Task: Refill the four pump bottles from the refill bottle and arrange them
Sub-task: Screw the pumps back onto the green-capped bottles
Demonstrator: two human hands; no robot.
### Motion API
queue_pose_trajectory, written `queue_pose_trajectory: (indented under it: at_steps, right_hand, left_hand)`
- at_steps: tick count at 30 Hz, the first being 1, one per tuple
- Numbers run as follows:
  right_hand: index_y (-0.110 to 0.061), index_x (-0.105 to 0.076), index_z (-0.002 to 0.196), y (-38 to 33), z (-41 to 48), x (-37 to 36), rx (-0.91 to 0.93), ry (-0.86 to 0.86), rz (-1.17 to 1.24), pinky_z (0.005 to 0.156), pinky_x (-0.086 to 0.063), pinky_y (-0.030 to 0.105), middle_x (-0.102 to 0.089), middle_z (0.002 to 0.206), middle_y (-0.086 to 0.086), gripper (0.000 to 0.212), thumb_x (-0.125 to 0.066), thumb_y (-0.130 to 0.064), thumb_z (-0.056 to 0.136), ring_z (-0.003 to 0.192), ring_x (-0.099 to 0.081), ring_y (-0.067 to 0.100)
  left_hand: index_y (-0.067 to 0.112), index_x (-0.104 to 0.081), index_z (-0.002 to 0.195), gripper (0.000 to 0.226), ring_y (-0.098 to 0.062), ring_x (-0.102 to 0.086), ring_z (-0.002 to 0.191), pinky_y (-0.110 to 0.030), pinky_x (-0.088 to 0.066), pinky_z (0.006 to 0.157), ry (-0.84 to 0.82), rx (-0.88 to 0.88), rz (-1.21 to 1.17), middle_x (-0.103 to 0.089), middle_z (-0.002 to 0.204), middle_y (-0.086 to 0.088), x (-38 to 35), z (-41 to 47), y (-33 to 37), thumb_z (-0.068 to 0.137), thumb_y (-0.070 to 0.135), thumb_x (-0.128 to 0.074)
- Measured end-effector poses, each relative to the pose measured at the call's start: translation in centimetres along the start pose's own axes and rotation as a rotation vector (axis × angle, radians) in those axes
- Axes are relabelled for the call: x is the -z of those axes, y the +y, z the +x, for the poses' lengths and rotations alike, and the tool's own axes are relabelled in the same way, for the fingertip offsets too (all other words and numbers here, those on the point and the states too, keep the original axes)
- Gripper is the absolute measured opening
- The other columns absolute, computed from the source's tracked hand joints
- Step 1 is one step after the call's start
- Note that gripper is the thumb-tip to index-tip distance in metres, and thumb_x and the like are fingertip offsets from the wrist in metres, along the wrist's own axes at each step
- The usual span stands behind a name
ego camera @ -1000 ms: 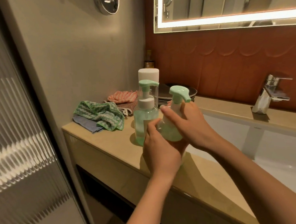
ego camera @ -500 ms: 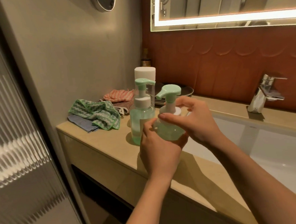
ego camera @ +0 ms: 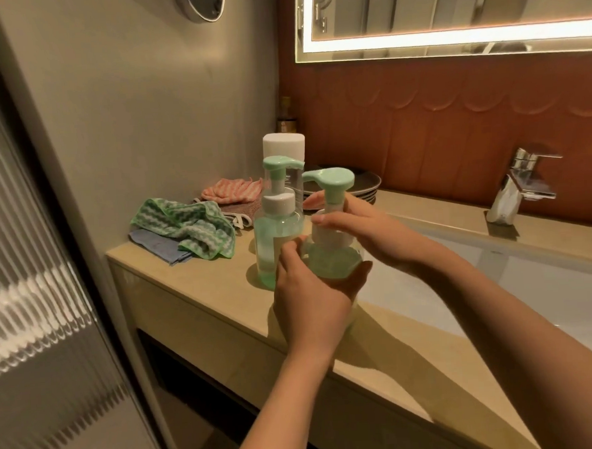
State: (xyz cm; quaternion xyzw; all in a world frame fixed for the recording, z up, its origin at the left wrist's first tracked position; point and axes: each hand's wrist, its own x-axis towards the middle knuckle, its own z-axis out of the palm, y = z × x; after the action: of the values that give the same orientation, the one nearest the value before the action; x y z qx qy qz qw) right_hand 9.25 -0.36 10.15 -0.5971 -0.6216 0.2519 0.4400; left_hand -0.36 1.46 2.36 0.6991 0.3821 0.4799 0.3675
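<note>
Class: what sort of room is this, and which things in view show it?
Most likely a bathroom: a white basin with a chrome tap is set in a counter, below a lit mirror.

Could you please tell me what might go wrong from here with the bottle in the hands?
1. The left hand grips the round bottle right beside the tall bottle; a twist could knock that over.
2. The right hand pinches the white collar; if it seats crookedly, soap may leak.
3. A slip could drop the round bottle into the sink.
</note>
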Motion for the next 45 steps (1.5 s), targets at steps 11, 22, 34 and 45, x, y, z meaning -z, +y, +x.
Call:
queue_pose_trajectory:
  at_steps: [11, 22, 34, 45]
  right_hand:
    - [-0.028, -0.065, 0.095, 0.2, -0.7, 1.5, 0.051, 0.190, -0.369, 0.082, -0.048, 0.027, -0.066, 0.101, -0.011, 0.039, -0.074, -0.050, 0.063, 0.100, -0.058, 0.007]
    - [-0.018, -0.045, 0.079, 0.7, -0.1, -1.6, -0.053, 0.488, -0.953, 0.073, -0.034, 0.033, -0.040, 0.074, -0.006, 0.063, -0.037, -0.080, 0.072, 0.082, -0.039, 0.016]
    - [-0.023, -0.066, 0.105, -1.2, -0.8, 2.7, -0.027, 0.067, -0.608, 0.080, -0.047, 0.018, -0.063, 0.102, -0.011, 0.044, -0.074, -0.046, 0.068, 0.089, -0.057, 0.002]
    - [-0.020, -0.049, 0.067, 1.7, 0.7, -0.7, -0.101, 0.528, -1.106, 0.071, -0.033, 0.035, -0.046, 0.069, -0.004, 0.079, -0.027, -0.096, 0.055, 0.076, -0.040, 0.017]
  left_hand:
    - [0.028, -0.039, 0.118, 0.073, -0.006, -0.047, 0.094, -0.017, -0.036, 0.061, 0.012, 0.018, -0.027, -0.049, 0.111, 0.013, -0.2, -0.1, 0.0, 0.061, 0.054, -0.077]
    - [0.024, -0.035, 0.130, 0.083, -0.020, -0.051, 0.113, -0.030, -0.044, 0.081, -0.013, 0.013, 0.018, -0.050, 0.127, 0.002, -0.3, 0.1, -0.6, 0.063, 0.035, -0.081]
    - [0.027, -0.043, 0.123, 0.075, -0.008, -0.046, 0.102, -0.030, -0.048, 0.078, -0.044, -0.014, -0.076, -0.050, 0.118, 0.009, -0.1, 0.7, -0.6, 0.061, 0.047, -0.080]
    - [0.019, -0.030, 0.139, 0.085, -0.021, -0.037, 0.130, -0.040, -0.040, 0.096, -0.003, 0.024, 0.062, -0.035, 0.145, 0.003, -0.8, 1.5, -0.7, 0.070, 0.036, -0.076]
